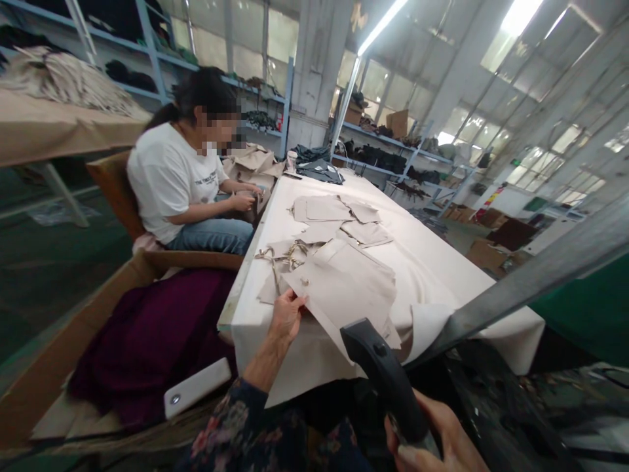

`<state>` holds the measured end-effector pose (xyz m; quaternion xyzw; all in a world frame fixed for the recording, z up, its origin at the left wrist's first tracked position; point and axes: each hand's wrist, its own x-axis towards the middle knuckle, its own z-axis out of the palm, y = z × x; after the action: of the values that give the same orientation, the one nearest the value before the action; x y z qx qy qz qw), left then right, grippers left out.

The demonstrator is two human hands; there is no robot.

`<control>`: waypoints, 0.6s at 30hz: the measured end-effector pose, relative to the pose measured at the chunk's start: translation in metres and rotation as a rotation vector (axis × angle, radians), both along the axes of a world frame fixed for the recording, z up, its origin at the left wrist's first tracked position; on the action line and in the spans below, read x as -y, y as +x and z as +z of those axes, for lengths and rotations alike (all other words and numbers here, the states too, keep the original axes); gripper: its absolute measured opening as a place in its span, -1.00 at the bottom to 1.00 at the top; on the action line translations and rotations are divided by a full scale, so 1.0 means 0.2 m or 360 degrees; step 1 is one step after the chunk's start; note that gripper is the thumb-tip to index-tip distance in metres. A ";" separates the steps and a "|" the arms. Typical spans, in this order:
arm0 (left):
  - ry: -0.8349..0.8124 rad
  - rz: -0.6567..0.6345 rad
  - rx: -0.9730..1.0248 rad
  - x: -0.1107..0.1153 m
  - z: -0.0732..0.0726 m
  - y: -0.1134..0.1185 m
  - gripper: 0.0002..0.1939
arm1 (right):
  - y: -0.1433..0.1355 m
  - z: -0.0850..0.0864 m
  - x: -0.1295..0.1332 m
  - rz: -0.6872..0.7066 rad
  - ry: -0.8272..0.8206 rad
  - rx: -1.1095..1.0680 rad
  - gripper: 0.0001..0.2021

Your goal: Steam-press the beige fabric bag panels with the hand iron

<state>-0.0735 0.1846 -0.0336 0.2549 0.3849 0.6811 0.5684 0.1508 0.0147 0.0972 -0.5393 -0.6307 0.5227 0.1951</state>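
In the head view, we look down along a long surface [442, 262] draped in pale cloth. At its near left end, our left hand [289, 316] has its fingers closed on the edge of a beige cloth piece [351, 275], thumb on top. Most of that piece lies on the surface, its near corner reaching toward us. Our right hand [445, 432], just off the near end of the surface, has its fingers wrapped around the grip of a black handheld tool [388, 370]. The tool's head is at the near edge of the cloth piece; we cannot tell whether the two touch.

Just beyond the cloth piece on the surface lie tangled cords [295, 252] and more beige pieces [322, 208], with dark cloth [319, 172] at the far end. Left of the surface, a seated person [164, 177] holds something small in both hands; we cannot tell what. Nearer to us on that side, purple cloth [152, 341] fills a cardboard box [34, 380], with a white object [196, 388] at its near side. A metal bar [535, 275] slants across the surface's near right corner.
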 end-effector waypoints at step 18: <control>0.0356 -0.0292 0.0132 0.09 -0.10 -0.02 -0.61 | -0.34 -0.19 -0.43 0.0109 0.0011 -0.0205 -0.92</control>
<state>-0.0781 0.1666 -0.0527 0.3225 0.2579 0.6747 0.6117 0.0820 0.1002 0.0586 -0.4819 -0.6368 0.5606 0.2191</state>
